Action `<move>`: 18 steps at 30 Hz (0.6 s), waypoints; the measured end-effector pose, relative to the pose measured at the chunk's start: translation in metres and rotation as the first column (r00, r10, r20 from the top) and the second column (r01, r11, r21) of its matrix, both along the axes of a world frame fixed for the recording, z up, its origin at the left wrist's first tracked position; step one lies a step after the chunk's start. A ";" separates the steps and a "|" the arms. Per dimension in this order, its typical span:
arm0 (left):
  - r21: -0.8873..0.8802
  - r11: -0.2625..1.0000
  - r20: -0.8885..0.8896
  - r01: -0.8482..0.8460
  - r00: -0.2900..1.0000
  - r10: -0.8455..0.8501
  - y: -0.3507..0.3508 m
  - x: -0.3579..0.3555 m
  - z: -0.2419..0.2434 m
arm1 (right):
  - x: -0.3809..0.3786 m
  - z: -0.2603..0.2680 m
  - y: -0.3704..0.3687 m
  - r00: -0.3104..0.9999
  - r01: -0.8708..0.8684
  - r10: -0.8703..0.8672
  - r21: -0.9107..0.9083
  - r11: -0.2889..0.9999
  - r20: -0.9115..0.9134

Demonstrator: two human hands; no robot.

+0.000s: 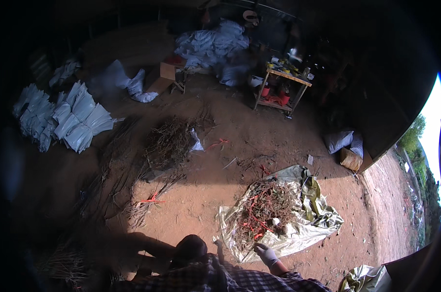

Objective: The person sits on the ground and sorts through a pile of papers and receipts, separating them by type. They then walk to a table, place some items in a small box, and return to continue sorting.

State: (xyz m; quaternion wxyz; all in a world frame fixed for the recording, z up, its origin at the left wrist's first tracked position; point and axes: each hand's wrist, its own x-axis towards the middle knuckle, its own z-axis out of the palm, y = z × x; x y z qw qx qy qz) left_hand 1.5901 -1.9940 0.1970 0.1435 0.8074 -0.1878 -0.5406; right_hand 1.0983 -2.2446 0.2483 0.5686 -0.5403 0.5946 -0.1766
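My right hand (267,254), in a pale glove with darker fingertips, is at the near edge of a shiny woven plastic sheet (297,242). Its fingers are bent beside the sheet's rim, and whether they pinch anything is too small to tell. On the sheet lies a heap of dry reddish-brown twigs and stems (268,204), with red ties (258,218) strewn through it. A small white lump (276,221) sits on the heap's near side. My left hand is not visible; dark shade covers the area beside my knee (193,248).
Tied twigs (147,204) and a darker brush pile (169,140) lie on the dirt floor. Stacked pale sacks (81,116) are at left. A wooden table (288,75) holds small items. Filled bags (339,141) stand right, and another crumpled sheet (364,279) lies at lower right.
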 end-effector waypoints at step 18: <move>-0.900 0.422 -0.001 0.106 0.970 -0.244 -1.009 0.172 0.060 | 0.078 -0.081 -0.486 0.983 0.136 -0.065 0.446 0.885 -0.172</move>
